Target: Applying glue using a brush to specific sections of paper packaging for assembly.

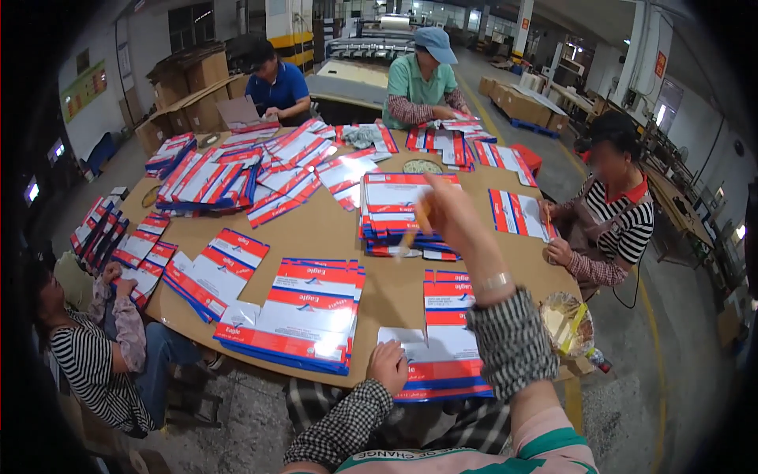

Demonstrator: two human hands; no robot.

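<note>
2 hands busy: left hand pressing flat carton at 6 o'clock on tabletop; right hand raised, pinching thin stick; next, probably stick down onto carton.

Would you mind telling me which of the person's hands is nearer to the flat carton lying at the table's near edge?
Left. The left hand rests on the flat carton at its near-left corner, while the right hand is raised above the table, farther away over the middle stack.

I'm looking at a factory packing floor. Workers ring a big table of flat printed cartons; cardboard boxes sit far right.
</note>
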